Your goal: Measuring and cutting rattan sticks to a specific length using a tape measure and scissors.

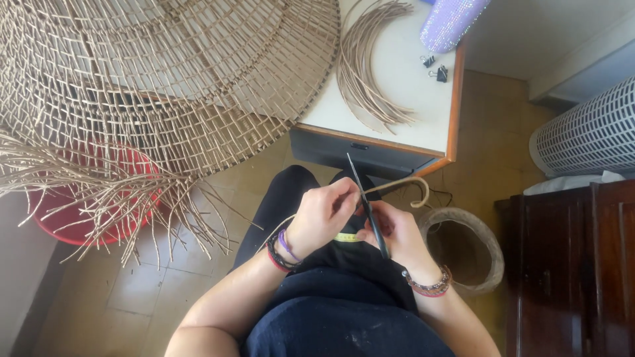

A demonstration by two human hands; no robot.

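My left hand (324, 215) pinches a thin curved rattan strip (403, 186) that arcs to the right and curls down at its end. Black scissors (366, 201) are gripped in my right hand (397, 231), their blades pointing up and away across the strip, close to my left fingers. Both hands hover above my lap in dark clothes. A yellow measuring tape (346, 237) shows between my wrists. Bead bracelets circle both wrists.
A large open-weave rattan piece (165, 73) with loose ends fills the upper left, over a red basin (79, 211). A white table (410, 73) holds a bundle of curved strips (367, 73) and binder clips (433, 67). A round basket (463, 248) stands on the floor, dark wooden furniture (569, 264) to the right.
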